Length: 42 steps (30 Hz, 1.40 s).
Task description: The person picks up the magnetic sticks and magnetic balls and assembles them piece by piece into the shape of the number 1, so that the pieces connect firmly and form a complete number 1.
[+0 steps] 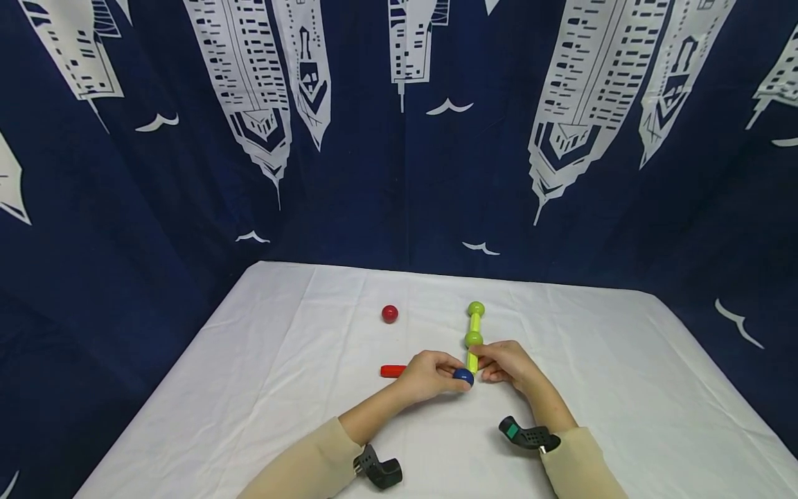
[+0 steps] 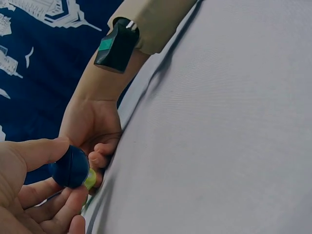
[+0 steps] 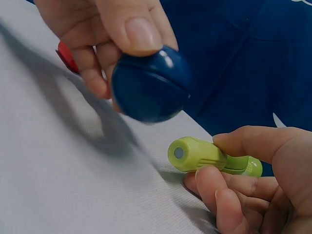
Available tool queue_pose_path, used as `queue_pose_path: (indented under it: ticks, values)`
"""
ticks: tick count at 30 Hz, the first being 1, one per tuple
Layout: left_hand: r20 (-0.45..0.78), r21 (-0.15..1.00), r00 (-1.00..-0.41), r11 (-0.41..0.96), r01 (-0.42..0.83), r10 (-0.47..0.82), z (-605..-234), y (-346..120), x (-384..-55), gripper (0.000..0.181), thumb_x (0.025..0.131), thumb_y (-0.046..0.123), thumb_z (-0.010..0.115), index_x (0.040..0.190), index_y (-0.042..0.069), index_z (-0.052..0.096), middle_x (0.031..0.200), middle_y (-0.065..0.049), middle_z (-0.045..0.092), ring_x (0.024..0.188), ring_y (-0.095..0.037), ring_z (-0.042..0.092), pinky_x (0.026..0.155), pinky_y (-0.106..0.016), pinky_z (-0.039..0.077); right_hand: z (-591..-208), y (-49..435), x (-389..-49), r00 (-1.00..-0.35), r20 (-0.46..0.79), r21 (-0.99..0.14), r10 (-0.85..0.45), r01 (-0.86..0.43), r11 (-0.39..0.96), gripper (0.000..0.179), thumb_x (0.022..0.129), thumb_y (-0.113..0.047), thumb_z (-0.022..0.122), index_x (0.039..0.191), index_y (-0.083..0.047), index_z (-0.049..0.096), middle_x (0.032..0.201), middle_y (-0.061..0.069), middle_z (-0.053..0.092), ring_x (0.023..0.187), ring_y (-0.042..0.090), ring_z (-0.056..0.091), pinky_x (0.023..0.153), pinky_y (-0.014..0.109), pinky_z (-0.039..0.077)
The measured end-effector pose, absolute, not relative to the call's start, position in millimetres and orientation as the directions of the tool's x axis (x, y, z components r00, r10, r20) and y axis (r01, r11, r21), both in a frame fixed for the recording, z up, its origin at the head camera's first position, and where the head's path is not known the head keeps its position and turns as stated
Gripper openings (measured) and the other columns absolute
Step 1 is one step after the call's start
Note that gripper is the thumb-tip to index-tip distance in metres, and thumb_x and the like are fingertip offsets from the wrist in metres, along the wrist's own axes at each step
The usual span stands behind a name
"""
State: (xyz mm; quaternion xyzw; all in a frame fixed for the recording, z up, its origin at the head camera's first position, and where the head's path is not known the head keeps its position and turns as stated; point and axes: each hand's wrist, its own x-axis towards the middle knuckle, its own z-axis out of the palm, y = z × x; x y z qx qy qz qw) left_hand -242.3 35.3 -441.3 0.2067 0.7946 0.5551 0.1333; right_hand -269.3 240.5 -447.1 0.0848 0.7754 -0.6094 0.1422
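Observation:
My left hand (image 1: 427,378) pinches a dark blue ball (image 1: 463,376) between thumb and fingers. Thumb and fingers of my right hand (image 1: 508,362) hold a yellow-green rod (image 1: 472,362), whose near end shows a round grey disc (image 3: 179,153) in the right wrist view. Beyond that rod, in line with it, come a green ball (image 1: 474,339), a second yellow-green rod (image 1: 475,323) and a far green ball (image 1: 476,308). A gap separates the blue ball from the rod's near end in the right wrist view.
A red rod (image 1: 393,371) lies just left of my left hand, partly hidden behind it. Farther back on the white-covered table (image 1: 299,388) sits a red ball (image 1: 389,314). A dark blue printed curtain (image 1: 399,180) hangs behind the table's far edge.

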Motion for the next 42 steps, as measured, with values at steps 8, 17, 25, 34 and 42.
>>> queue_pose_path:
  ticks: [8, 17, 25, 34, 42]
  values:
    - [0.008, 0.939, -0.895, 0.305, 0.161, 0.446, -447, 37, -238, 0.026, 0.077, 0.017, 0.084, 0.096, 0.003, 0.072, 0.078, 0.005, 0.067, 0.073, -0.004, 0.06, 0.065, -0.019, 0.051, -447, 240, -268, -0.95, -0.309, -0.924, -0.035, 0.291, 0.25, 0.029, 0.09, -0.025, 0.068, 0.077, 0.0, 0.066, 0.06, 0.002, 0.061, 0.047, 0.008, 0.058, 0.046, 0.017, 0.05]
    - [-0.007, 0.947, -0.92, 0.298, 0.12, 0.392, -448, 42, -231, 0.024, 0.076, 0.017, 0.085, 0.09, 0.002, 0.073, 0.073, 0.003, 0.068, 0.068, -0.004, 0.062, 0.061, -0.019, 0.051, -445, 240, -266, -0.953, -0.299, -0.93, -0.037, 0.283, 0.234, 0.027, 0.089, -0.022, 0.068, 0.074, 0.0, 0.067, 0.057, 0.0, 0.06, 0.046, 0.005, 0.056, 0.045, 0.015, 0.047]
    - [-0.042, 0.957, -0.942, 0.283, 0.058, 0.334, -450, 49, -230, 0.023, 0.076, 0.02, 0.085, 0.084, 0.003, 0.073, 0.07, 0.002, 0.068, 0.065, -0.005, 0.061, 0.056, -0.02, 0.048, -445, 242, -268, -0.949, -0.313, -0.935, -0.039, 0.3, 0.19, 0.025, 0.089, -0.021, 0.068, 0.077, 0.0, 0.067, 0.06, 0.0, 0.062, 0.046, 0.004, 0.055, 0.046, 0.014, 0.046]
    - [-0.105, 0.973, -0.95, 0.23, -0.036, 0.295, -451, 59, -229, 0.022, 0.077, 0.02, 0.084, 0.082, 0.003, 0.072, 0.068, -0.002, 0.07, 0.065, -0.01, 0.068, 0.056, -0.02, 0.051, -446, 244, -269, -0.947, -0.32, -0.938, -0.042, 0.309, 0.158, 0.025, 0.089, -0.021, 0.068, 0.078, 0.001, 0.067, 0.061, 0.001, 0.063, 0.046, 0.003, 0.054, 0.046, 0.013, 0.046]
    - [-0.149, 0.974, -0.957, 0.204, -0.099, 0.248, -454, 68, -232, 0.022, 0.077, 0.02, 0.085, 0.076, 0.003, 0.071, 0.063, -0.001, 0.067, 0.06, -0.009, 0.066, 0.057, -0.021, 0.054, -445, 244, -268, -0.948, -0.313, -0.938, -0.049, 0.301, 0.169, 0.026, 0.089, -0.022, 0.068, 0.077, 0.001, 0.068, 0.061, 0.0, 0.063, 0.046, 0.003, 0.054, 0.046, 0.013, 0.046]
